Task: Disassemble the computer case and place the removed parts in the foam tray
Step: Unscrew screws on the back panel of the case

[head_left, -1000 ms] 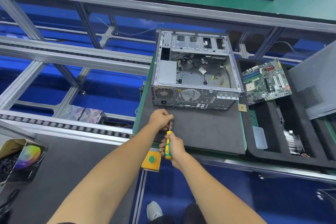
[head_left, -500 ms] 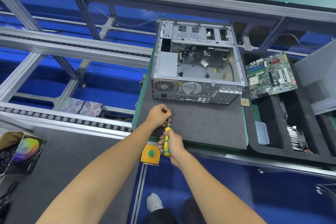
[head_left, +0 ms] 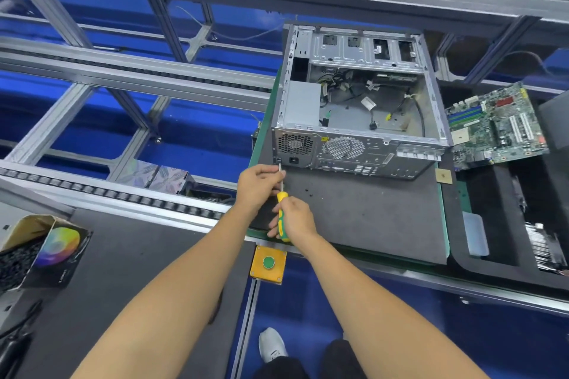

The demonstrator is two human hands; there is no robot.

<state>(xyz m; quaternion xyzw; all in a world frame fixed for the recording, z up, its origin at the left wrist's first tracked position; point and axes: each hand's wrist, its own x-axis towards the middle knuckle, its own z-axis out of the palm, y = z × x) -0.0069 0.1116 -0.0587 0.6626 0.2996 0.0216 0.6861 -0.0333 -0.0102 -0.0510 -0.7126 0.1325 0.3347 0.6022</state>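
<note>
case: computer case [head_left: 357,101] open on the grey surface [head_left: 354,212], side panel off
done: motherboard [head_left: 498,126] already in foam tray [head_left: 455,243] at right
left: PSU [head_left: 301,108] and cables still inside
right hand [head_left: 295,218]: wrapped round screwdriver [head_left: 281,215] handle
left hand [head_left: 260,184]: pinching shaft, tip at rear corner by PSU
screws [head_left: 308,192]: a few loose on surface

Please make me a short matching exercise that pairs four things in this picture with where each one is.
Things:
1. screwdriver
2. motherboard
3. green button
4. small screws

Places:
A. on the yellow box below the bench edge
B. loose on the grey mat
C. right of the computer case
D. held in both hands

Pairs: 1-D, 2-C, 3-A, 4-B
</note>
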